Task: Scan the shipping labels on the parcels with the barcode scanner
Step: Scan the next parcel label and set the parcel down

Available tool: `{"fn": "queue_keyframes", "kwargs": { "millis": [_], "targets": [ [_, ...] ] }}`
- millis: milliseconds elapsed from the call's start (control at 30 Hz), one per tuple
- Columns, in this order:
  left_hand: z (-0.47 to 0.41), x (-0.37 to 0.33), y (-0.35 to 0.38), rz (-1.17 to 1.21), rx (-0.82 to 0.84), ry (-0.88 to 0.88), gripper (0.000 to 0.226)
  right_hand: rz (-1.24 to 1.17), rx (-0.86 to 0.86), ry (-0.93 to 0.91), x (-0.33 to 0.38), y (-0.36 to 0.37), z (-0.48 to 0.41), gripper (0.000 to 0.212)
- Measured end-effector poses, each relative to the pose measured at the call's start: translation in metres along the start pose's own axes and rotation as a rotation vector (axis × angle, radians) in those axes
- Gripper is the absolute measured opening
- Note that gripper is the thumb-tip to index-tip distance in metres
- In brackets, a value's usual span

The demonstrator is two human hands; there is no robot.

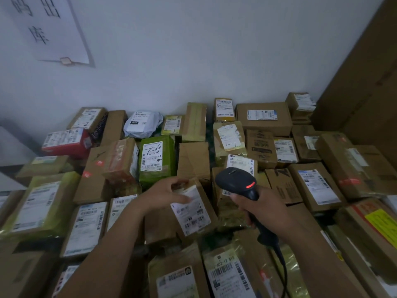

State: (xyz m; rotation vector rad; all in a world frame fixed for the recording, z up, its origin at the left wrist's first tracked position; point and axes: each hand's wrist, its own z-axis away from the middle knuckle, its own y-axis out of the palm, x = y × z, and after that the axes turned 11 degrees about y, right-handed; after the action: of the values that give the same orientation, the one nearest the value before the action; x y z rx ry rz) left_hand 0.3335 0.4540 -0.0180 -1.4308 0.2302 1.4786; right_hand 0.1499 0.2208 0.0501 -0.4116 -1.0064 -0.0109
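A black barcode scanner [236, 182] with a red light on its head is gripped by its handle in my right hand [264, 209], at centre right. Its cable [283, 267] trails down toward me. My left hand [165, 194] holds the top edge of a small brown parcel [206, 209], tilting it up. The parcel's white shipping label [191, 211] with barcodes faces up, just left of the scanner's head. Several other labelled parcels lie packed around both hands.
A green parcel [156, 158] and a red box [66, 143] lie further back, with a white plastic mailer [142, 124] behind them. A white wall [193, 61] carries a paper sign [49, 29]. A tall cardboard sheet [365, 82] stands at the right.
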Motion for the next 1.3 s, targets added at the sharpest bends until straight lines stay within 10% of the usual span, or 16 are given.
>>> {"fn": "queue_keyframes", "kwargs": {
  "millis": [400, 1300],
  "targets": [
    [0.028, -0.012, -0.055, 0.013, -0.359, -0.044, 0.054, 0.214, 0.182, -0.005, 0.001, 0.022, 0.019, 0.016],
    [0.038, -0.019, -0.042, -0.058, -0.372, -0.036, 0.058, 0.045, 0.159, -0.062, -0.004, 0.015, 0.035, 0.018]
  ]
}}
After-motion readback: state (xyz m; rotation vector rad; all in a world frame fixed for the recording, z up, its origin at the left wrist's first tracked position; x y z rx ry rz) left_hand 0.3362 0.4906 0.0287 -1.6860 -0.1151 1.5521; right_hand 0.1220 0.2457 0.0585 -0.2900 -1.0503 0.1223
